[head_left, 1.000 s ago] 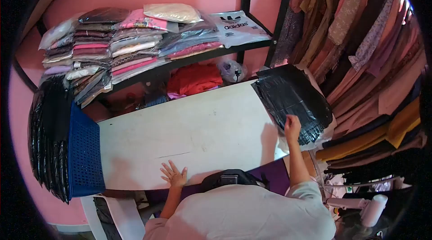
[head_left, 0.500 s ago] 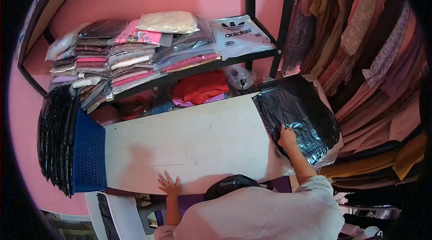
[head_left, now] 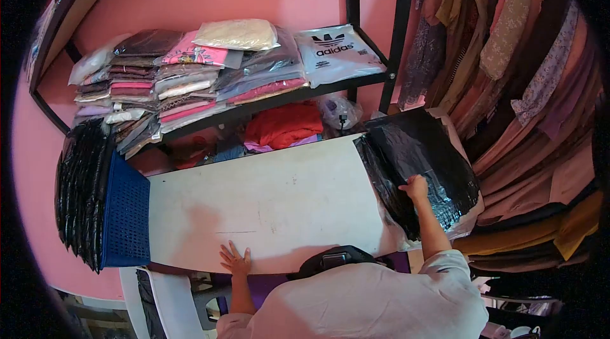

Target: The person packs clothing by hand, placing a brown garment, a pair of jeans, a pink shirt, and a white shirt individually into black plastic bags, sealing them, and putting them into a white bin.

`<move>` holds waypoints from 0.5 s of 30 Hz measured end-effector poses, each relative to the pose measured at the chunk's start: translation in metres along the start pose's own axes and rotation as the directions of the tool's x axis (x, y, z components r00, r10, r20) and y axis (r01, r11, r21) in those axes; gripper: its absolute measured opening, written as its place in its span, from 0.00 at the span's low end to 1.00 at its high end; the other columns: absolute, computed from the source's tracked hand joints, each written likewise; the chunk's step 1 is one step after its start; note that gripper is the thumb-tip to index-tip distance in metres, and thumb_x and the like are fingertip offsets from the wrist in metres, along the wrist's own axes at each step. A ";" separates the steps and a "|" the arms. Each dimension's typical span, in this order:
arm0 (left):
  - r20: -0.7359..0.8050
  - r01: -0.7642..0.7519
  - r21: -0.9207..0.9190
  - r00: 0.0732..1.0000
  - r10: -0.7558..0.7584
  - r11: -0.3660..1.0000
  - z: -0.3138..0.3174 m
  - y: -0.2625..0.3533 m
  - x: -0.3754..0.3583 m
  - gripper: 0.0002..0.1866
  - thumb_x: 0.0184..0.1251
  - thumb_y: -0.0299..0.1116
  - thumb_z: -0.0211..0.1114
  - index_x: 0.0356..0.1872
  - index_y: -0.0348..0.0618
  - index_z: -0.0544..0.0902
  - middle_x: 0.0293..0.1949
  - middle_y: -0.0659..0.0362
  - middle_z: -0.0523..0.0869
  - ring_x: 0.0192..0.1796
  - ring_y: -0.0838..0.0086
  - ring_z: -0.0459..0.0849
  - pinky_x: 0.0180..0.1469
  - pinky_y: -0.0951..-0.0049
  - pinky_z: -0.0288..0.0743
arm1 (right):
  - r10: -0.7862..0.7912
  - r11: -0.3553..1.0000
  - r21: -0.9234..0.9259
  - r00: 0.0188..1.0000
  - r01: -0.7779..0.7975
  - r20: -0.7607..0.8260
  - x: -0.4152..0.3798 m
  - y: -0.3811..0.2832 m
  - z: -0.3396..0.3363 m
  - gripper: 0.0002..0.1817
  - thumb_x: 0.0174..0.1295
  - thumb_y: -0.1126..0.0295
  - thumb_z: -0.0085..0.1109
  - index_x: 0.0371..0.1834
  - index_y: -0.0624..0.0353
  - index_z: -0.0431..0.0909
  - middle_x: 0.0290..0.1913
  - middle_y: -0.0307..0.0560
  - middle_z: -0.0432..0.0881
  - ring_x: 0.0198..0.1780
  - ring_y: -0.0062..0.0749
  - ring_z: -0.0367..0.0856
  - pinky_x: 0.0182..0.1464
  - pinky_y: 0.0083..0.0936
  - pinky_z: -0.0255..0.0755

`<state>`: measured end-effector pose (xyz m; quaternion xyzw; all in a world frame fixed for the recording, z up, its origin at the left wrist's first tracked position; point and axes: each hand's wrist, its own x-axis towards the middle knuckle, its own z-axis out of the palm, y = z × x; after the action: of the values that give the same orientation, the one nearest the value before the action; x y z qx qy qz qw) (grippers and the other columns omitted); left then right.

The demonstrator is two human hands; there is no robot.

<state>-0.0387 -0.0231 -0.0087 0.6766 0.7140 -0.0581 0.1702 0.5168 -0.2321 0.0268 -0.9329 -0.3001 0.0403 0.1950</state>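
Note:
My left hand (head_left: 236, 259) lies with spread fingers on the near edge of the white table (head_left: 298, 199), holding nothing. At the table's right end is a stack of shiny black plastic bags (head_left: 419, 142). My right hand (head_left: 415, 188) is on the stack, its fingers pinched on the plastic. Left of that hand, a creased strip of black plastic runs along the stack's left edge. Some clear plastic shows beneath the stack on its near side.
At the left, a blue basket (head_left: 127, 215) holds a row of black packages (head_left: 81, 196). Behind the table, a shelf (head_left: 190, 122) carries folded clothes in clear bags (head_left: 187, 85) and a white adidas bag (head_left: 337, 62). Red cloth (head_left: 283, 124) sits below. Garments (head_left: 508, 72) hang at the right.
My right hand has moved slightly to the right over the stack, and the black plastic on its left has become more creased. My left hand stays flat on the table.

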 end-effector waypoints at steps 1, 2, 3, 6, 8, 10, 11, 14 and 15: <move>-0.017 -0.016 -0.006 1.000 0.016 1.000 0.002 -0.002 0.000 0.43 0.56 0.63 0.47 0.68 0.57 0.40 0.69 0.49 0.31 0.69 0.50 0.30 0.63 0.40 0.29 | -0.009 0.999 0.044 0.997 0.006 0.072 0.002 -0.001 -0.008 0.19 0.36 0.56 0.70 0.16 0.62 0.77 0.20 0.56 0.77 0.28 0.48 0.78 0.31 0.39 0.70; -0.033 -0.033 -0.013 0.999 0.033 0.999 0.003 -0.002 0.000 0.43 0.56 0.63 0.47 0.68 0.57 0.40 0.69 0.49 0.32 0.69 0.49 0.30 0.63 0.40 0.29 | -0.018 0.995 0.101 0.994 0.008 0.104 0.009 0.005 -0.007 0.20 0.38 0.55 0.69 0.14 0.63 0.77 0.17 0.55 0.75 0.24 0.47 0.77 0.28 0.36 0.69; -0.035 -0.032 -0.013 0.999 0.031 0.999 0.001 -0.002 -0.002 0.43 0.56 0.63 0.47 0.68 0.57 0.40 0.69 0.49 0.32 0.69 0.49 0.30 0.63 0.40 0.29 | -0.021 0.995 0.103 0.994 0.010 0.104 0.014 0.011 -0.005 0.20 0.38 0.55 0.69 0.14 0.63 0.77 0.17 0.55 0.75 0.24 0.47 0.77 0.28 0.36 0.69; -0.026 -0.039 -0.044 0.999 0.038 0.998 -0.001 -0.001 -0.004 0.44 0.56 0.63 0.48 0.68 0.56 0.41 0.68 0.48 0.32 0.69 0.49 0.30 0.63 0.39 0.29 | -0.019 0.975 0.217 0.961 -0.044 0.278 0.021 0.007 -0.023 0.16 0.47 0.57 0.63 0.23 0.61 0.80 0.23 0.57 0.78 0.29 0.49 0.79 0.33 0.37 0.71; -0.048 -0.056 -0.047 0.997 0.054 0.997 -0.002 0.001 -0.004 0.44 0.56 0.63 0.48 0.68 0.57 0.41 0.68 0.47 0.32 0.69 0.48 0.30 0.62 0.38 0.28 | -0.054 0.969 0.249 0.978 0.002 0.203 0.024 -0.007 -0.034 0.15 0.48 0.59 0.62 0.23 0.62 0.80 0.25 0.58 0.78 0.31 0.48 0.79 0.35 0.35 0.71; 0.004 -0.016 -0.081 1.000 0.016 0.997 -0.014 0.010 -0.008 0.44 0.56 0.63 0.48 0.68 0.54 0.41 0.68 0.47 0.33 0.69 0.47 0.30 0.62 0.38 0.28 | -0.092 0.959 0.279 0.988 0.054 0.127 0.029 -0.023 -0.035 0.14 0.49 0.61 0.60 0.24 0.63 0.79 0.27 0.58 0.79 0.33 0.48 0.80 0.37 0.34 0.71; 0.063 0.023 -0.104 0.998 -0.016 0.994 -0.021 0.017 -0.012 0.45 0.55 0.63 0.49 0.68 0.51 0.41 0.68 0.46 0.34 0.69 0.47 0.30 0.62 0.38 0.27 | -0.243 0.910 0.348 0.970 0.224 0.011 0.028 -0.034 -0.033 0.13 0.50 0.62 0.59 0.24 0.64 0.79 0.30 0.58 0.79 0.36 0.48 0.79 0.39 0.34 0.71; -0.062 -0.025 -0.087 0.998 0.020 0.996 -0.002 0.035 0.002 0.45 0.55 0.59 0.53 0.66 0.42 0.48 0.68 0.45 0.42 0.68 0.45 0.35 0.62 0.39 0.29 | -0.434 0.800 0.416 0.896 0.432 -0.095 0.013 -0.091 -0.033 0.12 0.50 0.65 0.59 0.25 0.65 0.79 0.40 0.59 0.79 0.43 0.50 0.77 0.46 0.36 0.70; -0.191 -0.192 -0.144 0.968 0.163 0.971 0.011 0.046 0.010 0.43 0.54 0.56 0.56 0.64 0.38 0.52 0.66 0.44 0.47 0.67 0.47 0.41 0.64 0.43 0.34 | -0.502 0.775 0.400 0.861 0.489 -0.081 0.008 -0.109 -0.021 0.12 0.51 0.64 0.57 0.26 0.65 0.79 0.37 0.58 0.79 0.40 0.50 0.77 0.44 0.36 0.71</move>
<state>0.0082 -0.0135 -0.0153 0.7245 0.6651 0.0758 0.1645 0.4680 -0.1539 0.0891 -0.7585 -0.5226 0.0633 0.3841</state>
